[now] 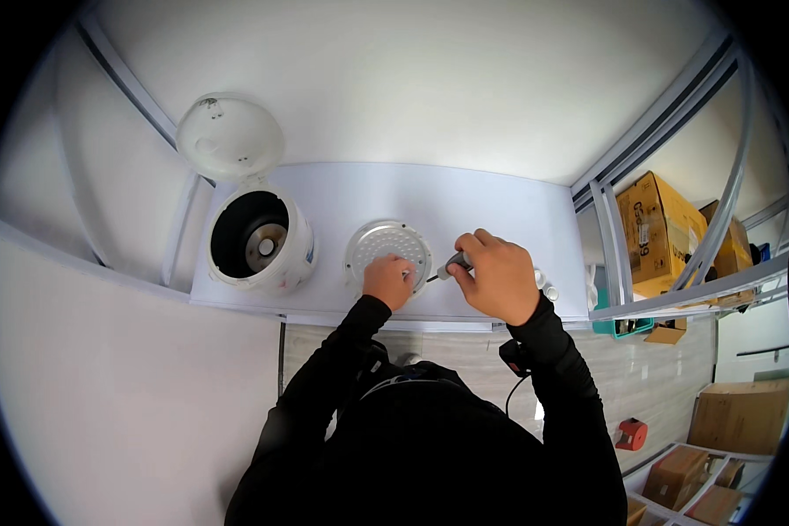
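We judge the round perforated plate (387,249) to be light, thin and stiff, probably metal, so it could skate on the smooth white counter (491,206) unless pinned; its rim looks like the safest place to take hold, since the dimpled middle gives little purchase. It lies flat just to the right of the open rice cooker (259,241), silvery grey, with rows of small holes and a raised edge. Our left hand (389,280) rests on the plate's near edge, fingers curled down against it, pressing rather than gripping. Our right hand (498,276), further right of the cooker, is closed around a screwdriver (450,265) whose dark tip points at the plate's right rim. The cooker's lid (230,138) stands open behind the cooker.
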Tool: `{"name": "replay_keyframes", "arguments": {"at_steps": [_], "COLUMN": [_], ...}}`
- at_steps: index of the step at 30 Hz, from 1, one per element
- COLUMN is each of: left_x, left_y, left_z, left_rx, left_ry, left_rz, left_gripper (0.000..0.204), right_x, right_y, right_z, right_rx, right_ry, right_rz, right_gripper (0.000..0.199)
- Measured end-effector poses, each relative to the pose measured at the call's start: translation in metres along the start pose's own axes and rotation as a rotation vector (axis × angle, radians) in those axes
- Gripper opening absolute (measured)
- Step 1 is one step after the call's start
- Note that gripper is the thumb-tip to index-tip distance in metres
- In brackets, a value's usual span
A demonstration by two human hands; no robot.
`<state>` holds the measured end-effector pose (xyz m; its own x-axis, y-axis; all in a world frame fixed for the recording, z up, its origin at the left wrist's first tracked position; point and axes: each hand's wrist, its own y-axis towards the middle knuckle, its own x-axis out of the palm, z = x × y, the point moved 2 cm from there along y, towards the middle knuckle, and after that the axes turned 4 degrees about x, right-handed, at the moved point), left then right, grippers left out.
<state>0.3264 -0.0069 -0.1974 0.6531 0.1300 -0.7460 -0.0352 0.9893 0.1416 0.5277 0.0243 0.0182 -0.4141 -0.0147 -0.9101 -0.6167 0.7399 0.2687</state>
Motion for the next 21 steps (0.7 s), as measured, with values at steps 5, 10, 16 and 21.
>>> {"name": "replay_keyframes", "arguments": {"at_steps": [5, 10, 16, 21], "left_x": [-0.002, 0.007, 0.016, -0.002], "left_y": [0.019, 0.031, 0.034, 0.036], "left_z": [0.015, 0.015, 0.004, 0.026], "left_rx": [-0.022, -0.031, -0.219, -0.426], "left_ry": [0.128, 0.21, -0.207, -1.241], "left_rz": [0.07, 0.035, 0.115, 0.144], "left_gripper": [0.014, 0.015, 0.014, 0.014], "right_x": [-0.009, -0.015, -0.019, -0.015], "right_y": [-0.005, -0.015, -0.028, -0.039], "right_z": [0.017, 0.033, 0.052, 0.065], "right_rx": [0.102, 0.162, 0.266, 0.32], "right_ry": [0.1, 0.2, 0.363, 0.696], "right_rz": [0.132, 0.259, 0.324, 0.418], "right_gripper": [0.024, 0.024, 0.028, 0.026]}}
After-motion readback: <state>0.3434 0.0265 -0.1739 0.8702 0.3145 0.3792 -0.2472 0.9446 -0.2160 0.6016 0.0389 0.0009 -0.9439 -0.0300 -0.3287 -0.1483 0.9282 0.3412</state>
